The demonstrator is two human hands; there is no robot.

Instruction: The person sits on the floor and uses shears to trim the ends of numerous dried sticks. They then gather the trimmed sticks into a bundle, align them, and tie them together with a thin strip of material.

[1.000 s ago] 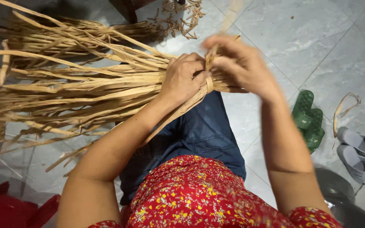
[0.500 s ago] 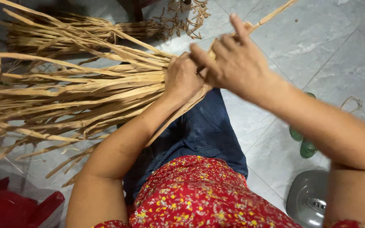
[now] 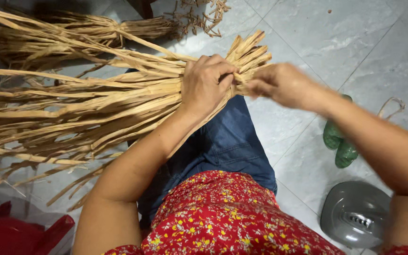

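A thick bundle of dry straw-coloured leaf strips [image 3: 95, 106] lies across my lap, fanning out to the left. My left hand [image 3: 207, 85] grips the bundle near its cut end, fingers wrapped around it. Just to the right, my right hand [image 3: 279, 85] is blurred and pinches a thin strip at the bundle's end [image 3: 251, 52]. My blue trousers [image 3: 223, 141] show under the bundle.
A second tied bundle [image 3: 86, 33] lies on the grey tiled floor [image 3: 345, 42] at the top left. A green sandal [image 3: 338, 141] and a grey fan base [image 3: 355, 215] sit at the right. Red fabric [image 3: 15, 233] is at the bottom left.
My right hand has come down from above the bundle and moved right of its end. The long strip it raised is no longer sticking up. The left hand has kept its grip.
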